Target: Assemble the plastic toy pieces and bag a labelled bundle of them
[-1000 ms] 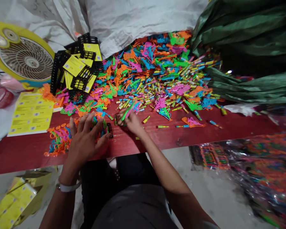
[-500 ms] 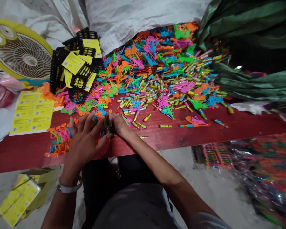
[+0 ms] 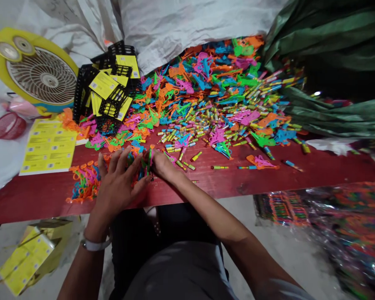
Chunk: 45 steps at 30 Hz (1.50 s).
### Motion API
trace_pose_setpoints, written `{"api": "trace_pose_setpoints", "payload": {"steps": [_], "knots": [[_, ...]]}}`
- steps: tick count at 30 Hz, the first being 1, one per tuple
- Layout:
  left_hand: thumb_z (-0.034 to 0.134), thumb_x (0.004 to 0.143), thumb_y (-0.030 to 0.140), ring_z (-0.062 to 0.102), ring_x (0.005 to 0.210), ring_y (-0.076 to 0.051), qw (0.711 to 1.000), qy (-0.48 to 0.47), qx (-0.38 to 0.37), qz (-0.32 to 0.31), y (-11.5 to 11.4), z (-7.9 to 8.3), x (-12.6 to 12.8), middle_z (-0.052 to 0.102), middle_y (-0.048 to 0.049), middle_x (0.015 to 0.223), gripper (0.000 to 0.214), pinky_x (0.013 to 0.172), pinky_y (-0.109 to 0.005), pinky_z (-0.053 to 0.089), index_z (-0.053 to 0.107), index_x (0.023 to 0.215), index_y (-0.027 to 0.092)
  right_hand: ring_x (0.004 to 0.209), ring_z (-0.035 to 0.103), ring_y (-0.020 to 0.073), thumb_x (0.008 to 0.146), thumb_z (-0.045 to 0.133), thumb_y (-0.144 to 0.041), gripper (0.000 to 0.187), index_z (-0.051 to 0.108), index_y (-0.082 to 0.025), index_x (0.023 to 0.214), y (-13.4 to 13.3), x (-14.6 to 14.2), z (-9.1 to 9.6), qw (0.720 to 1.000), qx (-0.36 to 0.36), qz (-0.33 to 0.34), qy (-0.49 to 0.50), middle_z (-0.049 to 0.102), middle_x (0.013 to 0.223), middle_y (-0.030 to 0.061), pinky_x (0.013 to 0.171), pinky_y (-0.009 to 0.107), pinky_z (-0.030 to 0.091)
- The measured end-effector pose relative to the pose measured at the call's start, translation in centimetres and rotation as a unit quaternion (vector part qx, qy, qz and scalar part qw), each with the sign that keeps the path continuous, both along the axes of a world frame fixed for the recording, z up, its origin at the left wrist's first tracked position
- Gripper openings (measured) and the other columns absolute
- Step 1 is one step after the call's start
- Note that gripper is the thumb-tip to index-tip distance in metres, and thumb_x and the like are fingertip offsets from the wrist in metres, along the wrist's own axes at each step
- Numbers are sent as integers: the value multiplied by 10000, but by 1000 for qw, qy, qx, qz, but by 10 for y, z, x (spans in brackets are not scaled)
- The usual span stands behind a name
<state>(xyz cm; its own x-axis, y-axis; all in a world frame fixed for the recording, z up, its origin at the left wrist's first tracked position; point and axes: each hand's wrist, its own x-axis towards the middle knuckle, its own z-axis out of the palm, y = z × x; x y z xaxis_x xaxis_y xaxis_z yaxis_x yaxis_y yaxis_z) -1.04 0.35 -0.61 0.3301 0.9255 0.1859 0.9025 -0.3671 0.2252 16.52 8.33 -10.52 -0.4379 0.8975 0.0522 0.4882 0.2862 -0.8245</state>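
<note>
On the red table a packed row of small coloured plastic toys (image 3: 86, 180), in orange, pink, green and blue, stands close to the front edge. My left hand (image 3: 118, 177) lies over this row with its fingers spread, palm down, covering its middle. At the row's right end my right hand (image 3: 163, 165) is closed, its fingertips against a green toy piece (image 3: 150, 158). Those fingertips are partly hidden, so their exact hold is unclear. Loose printed tubes (image 3: 196, 156) lie just to the right of my right hand.
Behind the hands spreads a large heap of plastic toys and tubes (image 3: 206, 96). Black plastic trays with yellow cards (image 3: 104, 84) are piled at left, near a yellow fan (image 3: 50, 79), a label sheet (image 3: 48, 146) and a red basket (image 3: 8, 126). Bagged toys (image 3: 350, 221) lie below right.
The view has shifted slightly, so the whole scene sits a little further right. Both hands stay at the row, with hardly any movement against the table.
</note>
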Motion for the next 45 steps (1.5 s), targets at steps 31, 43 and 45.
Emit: {"api": "trace_pose_setpoints", "payload": {"steps": [31, 43, 45], "knots": [[588, 935, 530, 323, 1492, -381, 1000, 19, -7, -9, 1, 0, 0, 381, -81, 1633, 622, 1250, -674, 25, 459, 1522, 368, 990, 687, 306, 914, 546, -186, 320, 650, -234, 1214, -29, -16, -6, 996, -38, -67, -40, 670, 1182, 166, 813, 380, 532], [603, 947, 453, 362, 1458, -370, 999, -7, 20, -34, 4, -2, -3, 435, -62, 1583, 447, 1234, -702, 5, 596, 1394, 430, 1124, 585, 278, 967, 338, -164, 349, 644, -171, 1136, -17, 116, 35, 946, 55, -305, -94, 640, 1160, 147, 1015, 450, 459], [600, 947, 467, 348, 1474, -361, 999, -12, 14, -27, 4, -3, -3, 422, -51, 1593, 441, 1240, -690, 4, 598, 1387, 437, 1108, 579, 278, 950, 352, -181, 347, 655, -169, 1118, -7, 171, 41, 878, 51, -433, -198, 606, 1203, 159, 970, 429, 459]]}}
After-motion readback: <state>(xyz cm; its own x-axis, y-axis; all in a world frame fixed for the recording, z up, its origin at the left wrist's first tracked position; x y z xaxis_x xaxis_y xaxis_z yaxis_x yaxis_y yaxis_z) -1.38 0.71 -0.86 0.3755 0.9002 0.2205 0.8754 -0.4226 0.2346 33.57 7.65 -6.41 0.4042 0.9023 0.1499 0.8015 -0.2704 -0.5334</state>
